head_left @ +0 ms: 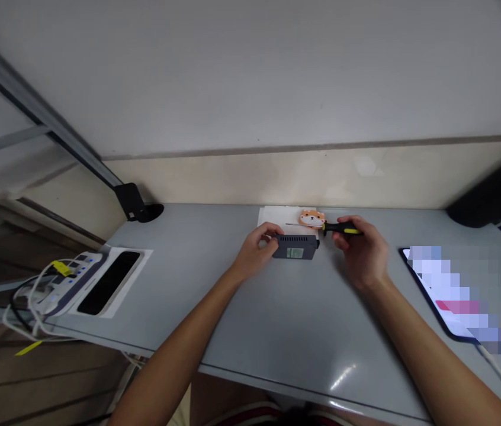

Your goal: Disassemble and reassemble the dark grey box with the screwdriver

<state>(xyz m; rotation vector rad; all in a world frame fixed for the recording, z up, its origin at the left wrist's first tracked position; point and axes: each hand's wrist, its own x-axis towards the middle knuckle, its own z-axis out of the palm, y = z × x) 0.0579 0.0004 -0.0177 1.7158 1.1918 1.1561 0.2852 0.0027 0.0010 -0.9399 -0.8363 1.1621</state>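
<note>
My left hand (257, 248) grips the grey box (295, 247); right hand (361, 251) clasps the screwdriver (328, 227). I'd brace the box firmly.

No text, brand, number or sign can be read. The small dark grey box (295, 246) far on the worktop bears a pale green label on its near face, but its print is too small to make out. The tablet (450, 296) at the right has its screen blurred, and the power strip (70, 278) at the left shows no legible marking.
</note>
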